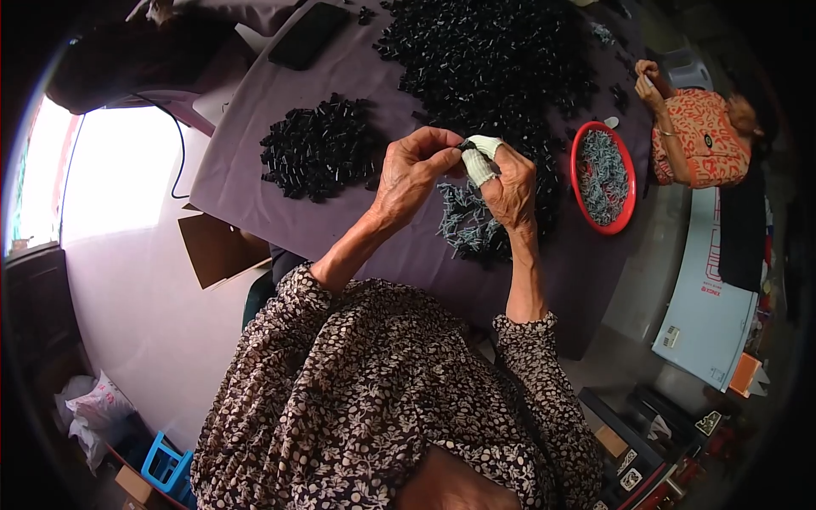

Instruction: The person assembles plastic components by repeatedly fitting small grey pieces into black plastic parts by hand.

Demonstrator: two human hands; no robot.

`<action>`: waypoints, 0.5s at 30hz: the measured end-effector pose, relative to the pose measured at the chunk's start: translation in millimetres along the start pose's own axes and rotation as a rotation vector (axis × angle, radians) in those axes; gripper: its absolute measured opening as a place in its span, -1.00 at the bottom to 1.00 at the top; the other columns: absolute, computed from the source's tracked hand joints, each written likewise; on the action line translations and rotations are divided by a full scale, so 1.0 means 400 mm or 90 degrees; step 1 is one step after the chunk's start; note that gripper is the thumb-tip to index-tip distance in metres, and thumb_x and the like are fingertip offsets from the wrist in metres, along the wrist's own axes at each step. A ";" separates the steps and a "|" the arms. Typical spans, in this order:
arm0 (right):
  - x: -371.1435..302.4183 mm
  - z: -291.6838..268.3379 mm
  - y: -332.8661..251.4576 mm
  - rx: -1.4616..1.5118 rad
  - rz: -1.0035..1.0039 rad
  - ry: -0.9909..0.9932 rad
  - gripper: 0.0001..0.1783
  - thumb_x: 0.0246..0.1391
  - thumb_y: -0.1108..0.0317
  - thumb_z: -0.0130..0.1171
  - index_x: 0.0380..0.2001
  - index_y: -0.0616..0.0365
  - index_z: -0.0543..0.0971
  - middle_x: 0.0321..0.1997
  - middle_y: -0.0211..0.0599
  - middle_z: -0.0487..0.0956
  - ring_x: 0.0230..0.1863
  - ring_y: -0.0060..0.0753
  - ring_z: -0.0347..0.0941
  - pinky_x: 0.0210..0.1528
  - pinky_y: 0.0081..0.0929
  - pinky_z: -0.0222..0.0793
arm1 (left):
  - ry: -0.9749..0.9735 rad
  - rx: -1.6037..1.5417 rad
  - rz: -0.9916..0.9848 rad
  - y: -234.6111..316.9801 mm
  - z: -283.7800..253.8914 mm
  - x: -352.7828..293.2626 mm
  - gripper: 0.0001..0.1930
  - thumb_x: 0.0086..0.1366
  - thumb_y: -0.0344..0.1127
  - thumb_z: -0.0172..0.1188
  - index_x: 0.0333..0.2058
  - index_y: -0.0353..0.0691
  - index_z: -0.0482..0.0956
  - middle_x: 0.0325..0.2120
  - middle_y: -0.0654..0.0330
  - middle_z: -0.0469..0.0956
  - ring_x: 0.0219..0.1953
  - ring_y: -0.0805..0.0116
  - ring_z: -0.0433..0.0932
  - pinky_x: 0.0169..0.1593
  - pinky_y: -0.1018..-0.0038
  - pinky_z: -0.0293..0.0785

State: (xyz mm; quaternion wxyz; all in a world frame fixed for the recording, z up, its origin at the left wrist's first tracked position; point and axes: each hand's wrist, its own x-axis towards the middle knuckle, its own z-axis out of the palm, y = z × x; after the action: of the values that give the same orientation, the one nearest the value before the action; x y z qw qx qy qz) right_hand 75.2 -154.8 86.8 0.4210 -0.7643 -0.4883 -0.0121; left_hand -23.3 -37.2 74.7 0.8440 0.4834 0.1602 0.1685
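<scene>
My left hand (408,177) and my right hand (512,189) meet above the cloth-covered table, fingertips pinched together. Between them is a small black plastic piece (467,145), mostly hidden by the fingers. White knitted covers (481,167) wrap the thumb and a finger of my right hand. Just below the hands lies a heap of small grey-blue pins (464,221). To the left sits a smaller pile of black pieces (319,146). A large mound of similar black pieces (493,64) spreads across the far side and behind my right hand.
A red basin (614,228) of grey-blue pieces stands at the right. A dark phone (308,36) lies at the far left of the table (263,208). Another person (701,140) in orange patterned clothing sits beyond the right edge. A cardboard box (217,248) stands left below the table.
</scene>
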 end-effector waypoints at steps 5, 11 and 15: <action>-0.009 0.007 -0.002 0.216 0.189 0.053 -0.81 -0.04 0.41 0.04 -0.33 0.23 0.54 -0.48 -0.34 0.56 -0.48 -0.55 0.44 -0.41 -0.63 0.31 | -0.010 -0.036 -0.015 -0.009 -0.002 0.000 -0.87 0.18 -0.47 0.06 -0.29 -0.36 0.47 -0.46 0.19 0.53 -0.40 0.47 0.52 -0.22 0.53 0.46; -0.003 0.014 0.010 0.220 0.134 0.063 -0.79 -0.06 0.47 0.06 -0.28 0.22 0.53 -0.38 -0.42 0.57 -0.41 -0.66 0.42 -0.37 -0.62 0.33 | -0.008 0.026 0.022 -0.007 0.002 0.004 -0.87 0.17 -0.45 0.05 -0.33 -0.39 0.46 -0.53 0.21 0.52 -0.46 0.55 0.47 -0.31 0.61 0.43; 0.003 0.010 0.010 0.123 0.031 0.086 -0.73 -0.10 0.57 0.03 -0.25 0.21 0.52 -0.35 -0.34 0.56 -0.40 -0.54 0.46 -0.36 -0.57 0.35 | 0.005 0.040 0.021 -0.006 0.001 0.001 -0.87 0.17 -0.45 0.05 -0.32 -0.39 0.46 -0.53 0.22 0.52 -0.47 0.56 0.46 -0.32 0.62 0.43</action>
State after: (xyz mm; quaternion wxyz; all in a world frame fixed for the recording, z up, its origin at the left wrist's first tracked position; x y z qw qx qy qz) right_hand 77.2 -151.9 82.2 0.5251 -0.7289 -0.4392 -0.0065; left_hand -22.6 -38.4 72.8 0.8246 0.5118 0.1609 0.1794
